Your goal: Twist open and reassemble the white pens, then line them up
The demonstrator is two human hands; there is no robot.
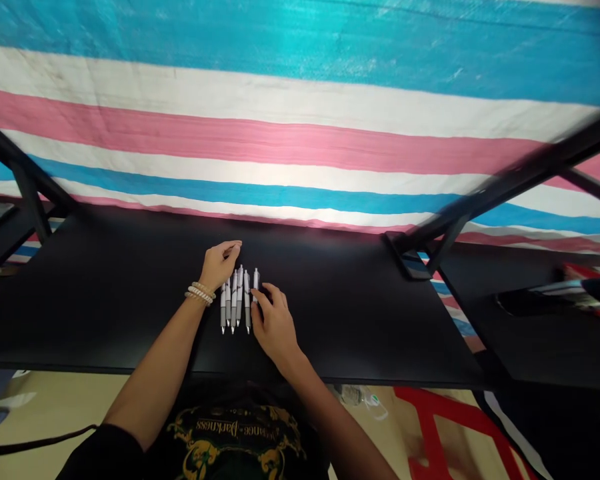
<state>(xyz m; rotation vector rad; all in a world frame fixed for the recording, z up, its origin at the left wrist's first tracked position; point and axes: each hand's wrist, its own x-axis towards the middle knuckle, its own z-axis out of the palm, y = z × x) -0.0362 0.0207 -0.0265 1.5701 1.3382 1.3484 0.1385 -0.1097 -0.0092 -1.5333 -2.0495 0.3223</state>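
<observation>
Several white-and-grey pens [233, 303] lie side by side on the black table, their metal tips towards me. My left hand [220, 265] is at the far ends of the leftmost pens, its fingers curled together with the thumb; no object shows in them. Beaded bracelets [200, 293] circle that wrist. On the other side, my right hand [276, 323] has its thumb and index finger around the rightmost pen [256, 276], which stands slightly apart from the row. The lower part of that pen is hidden behind the hand.
The black table [355, 300] runs up to a striped blue, white and pink sheet [300, 143]. Black frame bars [505, 173] rise at both sides. To the right, another black table [530, 347] holds dark and red items. A red stool [430, 427] stands below.
</observation>
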